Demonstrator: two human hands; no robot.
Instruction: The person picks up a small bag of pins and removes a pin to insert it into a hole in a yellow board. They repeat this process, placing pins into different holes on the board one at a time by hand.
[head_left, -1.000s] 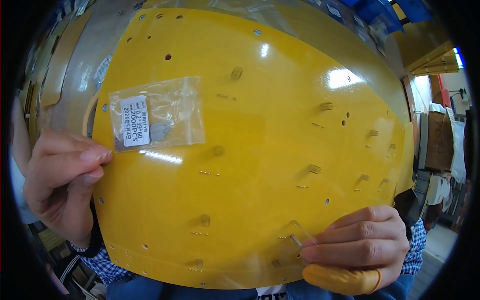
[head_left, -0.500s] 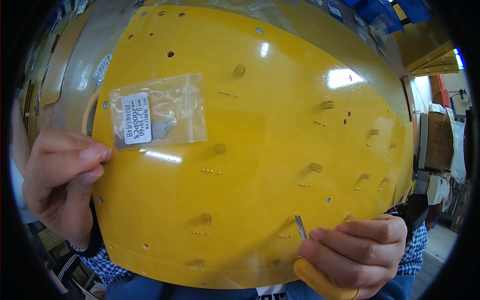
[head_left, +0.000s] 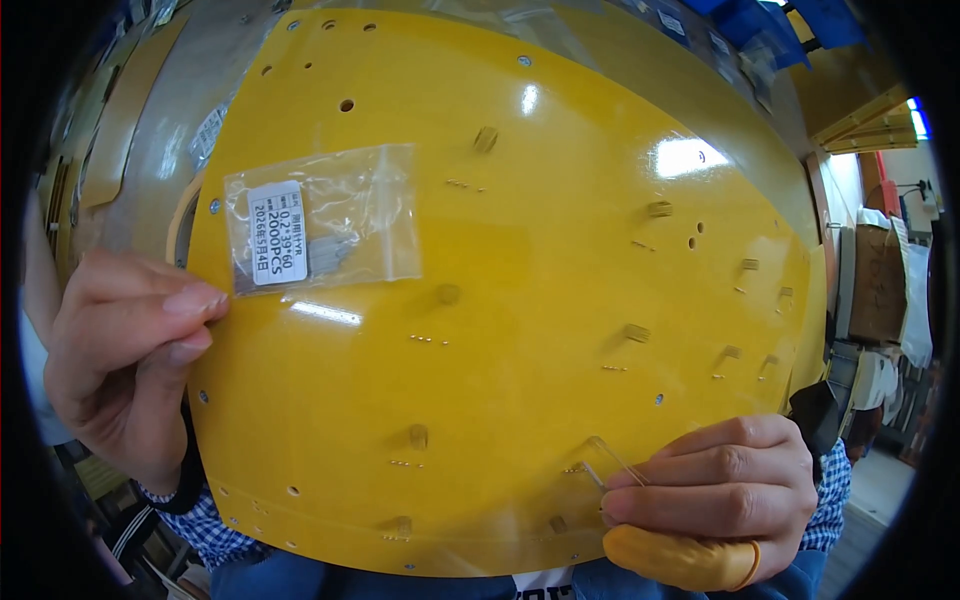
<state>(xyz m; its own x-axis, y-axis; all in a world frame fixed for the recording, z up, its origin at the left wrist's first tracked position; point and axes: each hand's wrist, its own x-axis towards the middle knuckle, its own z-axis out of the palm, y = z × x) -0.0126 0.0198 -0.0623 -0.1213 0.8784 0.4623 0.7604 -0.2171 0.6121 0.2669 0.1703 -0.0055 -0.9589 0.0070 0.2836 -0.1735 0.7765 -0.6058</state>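
A large glossy yellow board (head_left: 540, 250) lies before me, with small rows of metal points and several drilled holes. My left hand (head_left: 140, 360) is closed at its left edge, thumb and forefinger pinched beside the lower left corner of a clear zip bag (head_left: 390, 215). Whatever that pinch holds, if anything, is too small to make out. The bag lies on the board, with a white label and fine grey pins (head_left: 328, 255) inside. Low on the right, my right hand (head_left: 715, 490), wearing an orange finger cot (head_left: 680, 560), grips thin metal pins (head_left: 594, 475) whose ends reach a row of points.
Another labelled clear bag (head_left: 207, 135) rests on the grey table (head_left: 175, 110) beyond the board's left edge. Blue bins (head_left: 750, 35) stand at the far right. A cardboard box (head_left: 878, 280) is on the right side.
My right hand has turned, and the pins in it have tilted and lowered toward the row of points. They look more spread apart. My left hand keeps its pinch beside the bag.
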